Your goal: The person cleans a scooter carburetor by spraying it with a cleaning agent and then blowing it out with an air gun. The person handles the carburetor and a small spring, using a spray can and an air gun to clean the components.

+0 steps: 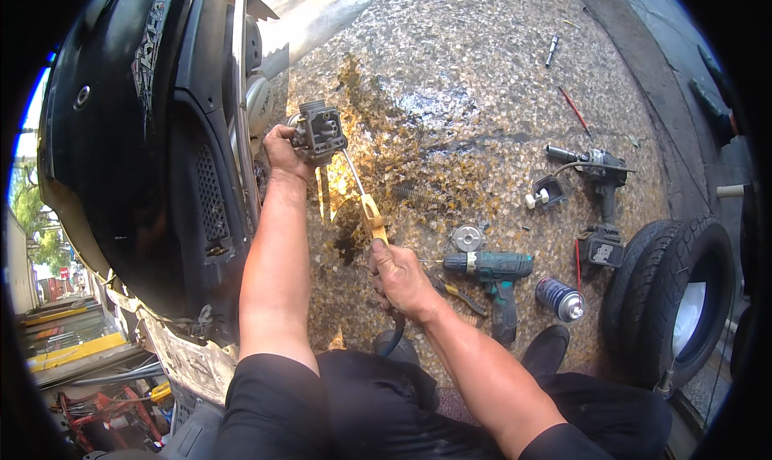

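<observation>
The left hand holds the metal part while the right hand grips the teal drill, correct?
One slip: the right hand grips a yellow air gun; the teal drill lies on the ground in the head view. The left hand holds the metal part.

Centre: carburetor (324, 130), dull metallic grey; air gun (371, 212), yellow with silver nozzle (351, 169). Lower centre: drill (498, 265), teal and black. Left: bodywork (104, 162), glossy black, grey patterned decal (149, 58). Lower right: spray can (555, 297), blue and silver, red straw (577, 263); tyres (643, 283), black. Ground (482, 42): speckled tan, grey, brown; darker stains (349, 80).
</observation>
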The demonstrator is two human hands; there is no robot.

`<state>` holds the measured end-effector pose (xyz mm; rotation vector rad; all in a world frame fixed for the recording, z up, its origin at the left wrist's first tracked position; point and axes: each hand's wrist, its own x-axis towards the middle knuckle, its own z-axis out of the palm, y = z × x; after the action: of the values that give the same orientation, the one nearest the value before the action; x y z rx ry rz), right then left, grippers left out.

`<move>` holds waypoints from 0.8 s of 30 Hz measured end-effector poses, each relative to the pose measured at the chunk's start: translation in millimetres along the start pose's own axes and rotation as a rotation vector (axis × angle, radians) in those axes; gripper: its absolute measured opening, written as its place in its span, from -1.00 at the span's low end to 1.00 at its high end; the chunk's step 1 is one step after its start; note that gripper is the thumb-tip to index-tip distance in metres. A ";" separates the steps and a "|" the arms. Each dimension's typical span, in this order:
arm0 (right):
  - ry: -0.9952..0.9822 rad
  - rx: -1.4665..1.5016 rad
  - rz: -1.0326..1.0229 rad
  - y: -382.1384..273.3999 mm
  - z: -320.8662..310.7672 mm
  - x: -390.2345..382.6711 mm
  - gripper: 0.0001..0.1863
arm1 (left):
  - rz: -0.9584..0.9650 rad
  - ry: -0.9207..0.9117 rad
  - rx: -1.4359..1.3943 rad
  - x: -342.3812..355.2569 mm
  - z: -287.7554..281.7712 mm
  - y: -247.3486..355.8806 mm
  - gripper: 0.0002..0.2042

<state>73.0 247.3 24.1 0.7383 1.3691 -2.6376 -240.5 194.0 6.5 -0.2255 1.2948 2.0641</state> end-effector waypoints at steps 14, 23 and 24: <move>0.010 -0.118 -0.094 22.4 4.2 2.8 -0.38 | -0.039 0.125 -0.027 -7.3 32.9 -11.4 -0.48; 0.042 0.021 -0.100 22.6 4.9 12.3 -0.45 | -0.068 0.087 -0.045 -11.1 35.8 -18.7 -0.53; 0.054 0.023 -0.097 21.1 4.8 11.9 -0.45 | -0.068 0.096 -0.035 -11.2 34.4 -18.2 -0.53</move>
<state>66.6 232.6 5.3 0.7709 1.4258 -2.7302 -213.7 223.1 15.4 -0.3831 1.2906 2.0411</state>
